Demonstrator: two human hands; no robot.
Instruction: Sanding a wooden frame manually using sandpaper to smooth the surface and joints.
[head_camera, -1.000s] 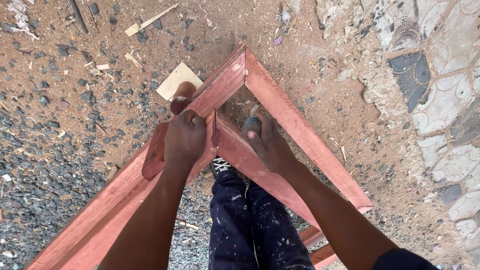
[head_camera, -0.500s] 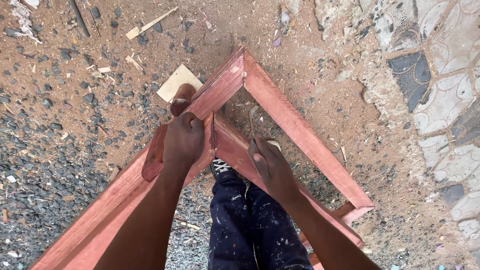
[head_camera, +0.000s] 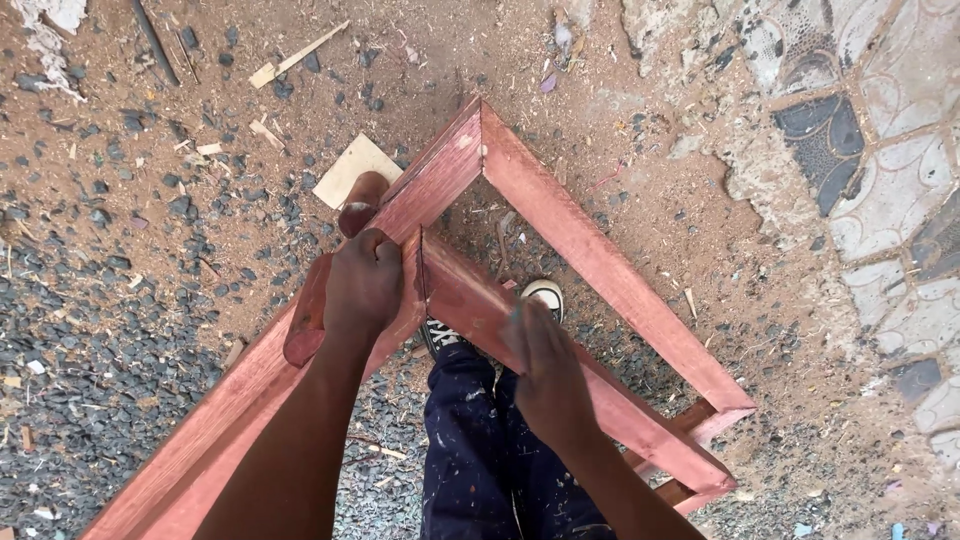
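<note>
A reddish wooden frame (head_camera: 590, 250) stands on the ground, its corner pointing away from me. My left hand (head_camera: 365, 285) is closed over the frame's left rail, where an inner cross rail (head_camera: 470, 295) meets it. It presses a curved reddish wooden piece (head_camera: 305, 325) against that rail. My right hand (head_camera: 540, 365) is blurred and hovers over the cross rail, a little toward me from the joint. Its fingers point forward; whether it holds anything is unclear. My paint-spotted dark trousers (head_camera: 465, 450) and one shoe (head_camera: 545, 295) show inside the frame.
A pale square wood offcut (head_camera: 350, 165) lies just beyond the curved piece. Wood splinters (head_camera: 295, 60) and dark gravel (head_camera: 90, 330) cover the sandy ground at left. Patterned broken paving (head_camera: 860, 170) runs along the right side.
My right hand has drawn back from the joint, down along the cross rail toward me. My left hand and the frame have stayed put.
</note>
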